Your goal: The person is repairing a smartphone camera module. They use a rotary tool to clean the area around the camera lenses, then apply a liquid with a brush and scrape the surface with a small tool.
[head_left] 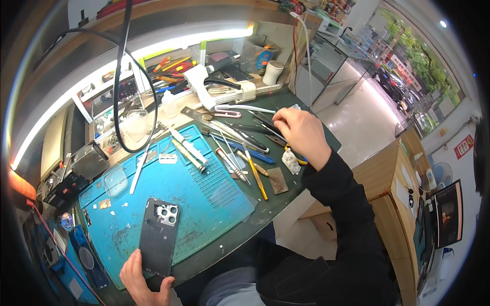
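A dark smartphone (159, 242) lies back side up on the blue repair mat (214, 229), its camera block at the far end. My left hand (139, 285) grips the phone's near end, thumb on the right edge and fingers on the left. Away to the right, my right hand (304, 136) reaches over the tools at the bench's far right, fingers curled together. What its fingertips touch is hidden. Black tweezers (263, 122) lie just left of them. Under the right wrist sits a crumpled white wad (291, 161). A yellow-handled tool (255, 173) and a blue-handled one (250, 153) lie nearby.
Syringes (189, 148) and a thin metal spatula (139, 171) lie on the mat beside a small clear dish (115, 181). A white tool (200, 86) stands at the back. A black cable (116, 92) hangs at the left. The bench edge (229, 255) runs close to me.
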`<state>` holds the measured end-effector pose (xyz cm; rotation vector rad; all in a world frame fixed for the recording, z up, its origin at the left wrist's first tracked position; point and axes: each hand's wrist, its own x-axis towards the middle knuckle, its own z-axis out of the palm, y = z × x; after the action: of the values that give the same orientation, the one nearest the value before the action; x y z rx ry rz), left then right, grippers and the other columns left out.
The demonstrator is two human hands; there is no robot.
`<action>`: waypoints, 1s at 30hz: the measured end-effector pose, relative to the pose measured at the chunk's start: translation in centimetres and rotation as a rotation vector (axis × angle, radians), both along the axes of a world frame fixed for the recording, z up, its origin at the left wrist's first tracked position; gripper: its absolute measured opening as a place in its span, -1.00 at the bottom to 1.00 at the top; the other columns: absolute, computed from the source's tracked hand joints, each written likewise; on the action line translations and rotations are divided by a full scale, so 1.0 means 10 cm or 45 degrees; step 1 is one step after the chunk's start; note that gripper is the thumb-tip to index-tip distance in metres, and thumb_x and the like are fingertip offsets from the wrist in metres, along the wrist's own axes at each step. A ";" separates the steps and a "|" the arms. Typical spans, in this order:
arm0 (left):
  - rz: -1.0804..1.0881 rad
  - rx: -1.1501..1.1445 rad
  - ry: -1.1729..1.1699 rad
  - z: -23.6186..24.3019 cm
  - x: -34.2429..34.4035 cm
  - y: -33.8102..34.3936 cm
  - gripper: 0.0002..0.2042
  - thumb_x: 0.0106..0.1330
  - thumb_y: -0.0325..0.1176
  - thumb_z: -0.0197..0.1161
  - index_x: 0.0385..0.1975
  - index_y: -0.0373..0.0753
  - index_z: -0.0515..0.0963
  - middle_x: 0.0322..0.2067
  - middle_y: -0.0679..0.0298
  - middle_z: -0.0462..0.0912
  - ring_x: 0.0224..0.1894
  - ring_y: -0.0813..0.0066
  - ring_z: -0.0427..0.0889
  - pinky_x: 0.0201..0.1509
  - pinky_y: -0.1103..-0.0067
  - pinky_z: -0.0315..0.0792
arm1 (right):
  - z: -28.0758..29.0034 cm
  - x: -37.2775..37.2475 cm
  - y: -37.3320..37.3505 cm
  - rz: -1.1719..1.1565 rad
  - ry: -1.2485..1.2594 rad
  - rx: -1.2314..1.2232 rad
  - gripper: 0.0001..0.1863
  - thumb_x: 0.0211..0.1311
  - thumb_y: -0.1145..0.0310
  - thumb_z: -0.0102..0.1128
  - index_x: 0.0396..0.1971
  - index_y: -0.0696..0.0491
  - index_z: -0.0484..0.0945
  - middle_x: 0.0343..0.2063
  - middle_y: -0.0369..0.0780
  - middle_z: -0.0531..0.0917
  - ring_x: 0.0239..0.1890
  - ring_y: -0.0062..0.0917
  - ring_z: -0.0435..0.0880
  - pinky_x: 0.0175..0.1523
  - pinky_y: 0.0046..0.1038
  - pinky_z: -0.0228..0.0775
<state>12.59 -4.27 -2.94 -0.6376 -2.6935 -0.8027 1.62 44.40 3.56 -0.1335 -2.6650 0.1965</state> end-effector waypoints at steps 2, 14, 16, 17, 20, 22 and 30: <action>-0.047 0.000 -0.008 0.03 -0.01 -0.01 -0.25 0.34 -0.11 0.58 0.46 -0.34 0.49 0.33 -0.07 0.60 0.36 -0.13 0.53 0.47 0.13 0.32 | 0.06 -0.05 0.14 -0.052 -0.154 -0.006 -0.85 0.36 0.26 0.38 -0.25 0.01 0.80 -0.30 -0.21 0.82 -0.18 -0.24 0.82 -0.11 -0.20 0.61; -0.086 0.104 0.010 -0.01 -0.01 0.00 -0.34 0.36 -0.15 0.59 0.37 -0.35 0.56 0.28 -0.07 0.64 0.30 -0.11 0.58 0.41 0.15 0.39 | -0.06 0.03 0.30 -0.113 -0.381 -0.066 -0.84 0.29 0.21 0.37 -0.26 -0.09 0.84 -0.36 -0.21 0.84 -0.19 -0.22 0.84 -0.09 -0.16 0.65; -0.069 0.119 0.008 -0.02 0.01 -0.02 -0.36 0.37 -0.16 0.58 0.37 -0.34 0.57 0.28 -0.06 0.64 0.30 -0.10 0.59 0.42 0.15 0.38 | -0.07 0.04 0.40 -0.150 -0.302 -0.061 -0.83 0.29 0.19 0.41 -0.29 -0.07 0.84 -0.39 -0.21 0.83 -0.22 -0.21 0.83 -0.10 -0.17 0.65; -0.054 0.128 0.002 -0.03 0.03 -0.04 -0.36 0.37 -0.17 0.58 0.38 -0.33 0.57 0.28 -0.06 0.64 0.30 -0.10 0.59 0.42 0.15 0.38 | -0.03 0.06 0.40 -0.137 -0.375 -0.080 -0.81 0.30 0.25 0.45 -0.25 0.06 0.81 -0.32 -0.13 0.84 -0.26 -0.23 0.85 -0.14 -0.24 0.64; 0.007 0.260 -0.015 -0.17 0.11 -0.11 -0.51 0.41 -0.37 0.48 0.30 -0.37 0.57 0.06 0.00 0.68 0.10 0.05 0.63 0.23 0.25 0.47 | 0.00 0.08 0.44 -0.119 -0.632 0.014 -0.80 0.31 0.24 0.46 -0.23 0.05 0.82 -0.36 -0.15 0.84 -0.30 -0.24 0.84 -0.16 -0.26 0.64; 0.015 0.360 0.032 -0.27 0.13 -0.12 -0.68 0.46 -0.50 0.38 0.17 -0.39 0.61 -0.14 0.06 0.68 -0.11 0.18 0.63 0.04 0.33 0.49 | -0.07 0.10 0.43 -0.097 -0.471 -0.049 -0.80 0.31 0.19 0.45 -0.22 -0.01 0.83 -0.38 -0.18 0.84 -0.26 -0.23 0.84 -0.14 -0.22 0.64; -0.027 0.495 0.205 -0.26 0.12 -0.03 -0.79 0.67 -0.38 0.16 0.04 -0.34 0.68 -0.61 0.28 0.65 -0.43 0.39 0.52 -0.20 0.41 0.42 | -0.07 0.26 -0.55 0.453 -0.291 -0.191 -0.73 0.32 0.23 0.51 -0.08 0.03 0.77 -0.34 -0.23 0.77 -0.35 -0.34 0.77 -0.26 -0.34 0.56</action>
<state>13.81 -4.62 -5.58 -0.6053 -2.2996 -1.1845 4.26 38.91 2.82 0.2910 -2.8818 0.5236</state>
